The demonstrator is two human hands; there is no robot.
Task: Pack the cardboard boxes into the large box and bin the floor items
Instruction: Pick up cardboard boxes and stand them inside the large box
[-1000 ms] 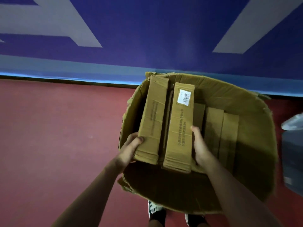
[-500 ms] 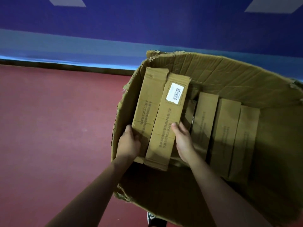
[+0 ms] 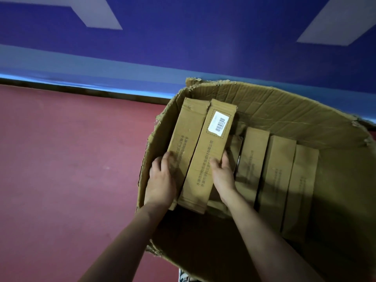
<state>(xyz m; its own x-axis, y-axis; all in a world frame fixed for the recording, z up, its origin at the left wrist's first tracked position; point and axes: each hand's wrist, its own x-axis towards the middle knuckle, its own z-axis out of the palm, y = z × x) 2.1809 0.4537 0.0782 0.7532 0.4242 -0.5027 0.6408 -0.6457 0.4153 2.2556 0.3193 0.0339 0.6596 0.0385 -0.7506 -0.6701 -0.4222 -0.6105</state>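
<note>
My left hand (image 3: 160,180) curls over the near left edge of the plain box (image 3: 187,129). My right hand (image 3: 222,174) grasps the right edge of the labelled box (image 3: 205,159), thumb on top, fingers hidden behind it. Both boxes lie touching at the left wall of the large box (image 3: 284,110). Three more boxes (image 3: 276,169) stand further right, their near ends lost in shadow. The large box's right side is cut off.

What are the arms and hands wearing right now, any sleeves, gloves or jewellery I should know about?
Nothing shows on them. The left hand and right hand are ungloved, no ring visible. The left forearm and right forearm are bare to the picture's bottom edge: no sleeve, watch or band. The light is dim, so small marks could go unseen.
</note>
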